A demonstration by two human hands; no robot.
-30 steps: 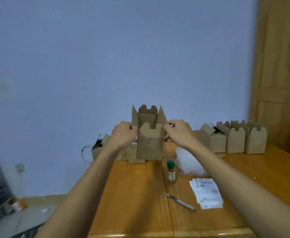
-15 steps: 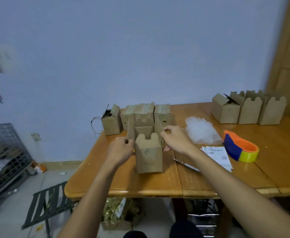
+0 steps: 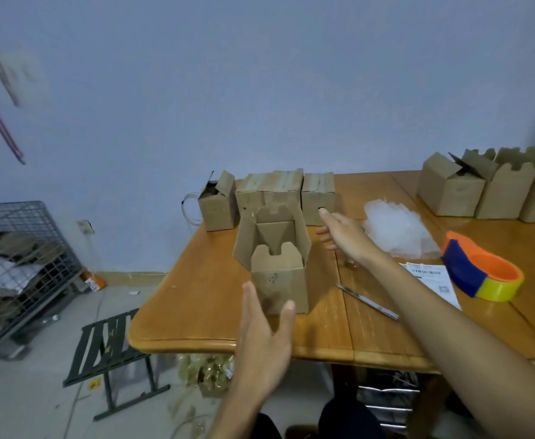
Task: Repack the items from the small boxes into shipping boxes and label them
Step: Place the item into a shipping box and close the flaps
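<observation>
Matt brown corrugated-cardboard open box [image 3: 279, 280] on a glossy varnished orange wooden table [image 3: 196, 299]; crinkly clear plastic bags [image 3: 399, 229]; shiny metal blade [image 3: 367, 301]

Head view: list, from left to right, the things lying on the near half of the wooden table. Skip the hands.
open cardboard box → slim metal tool → label sheets → tape dispenser

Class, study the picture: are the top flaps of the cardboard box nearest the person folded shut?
No, the flaps of the cardboard box stand up and spread apart, leaving the top open.
</observation>
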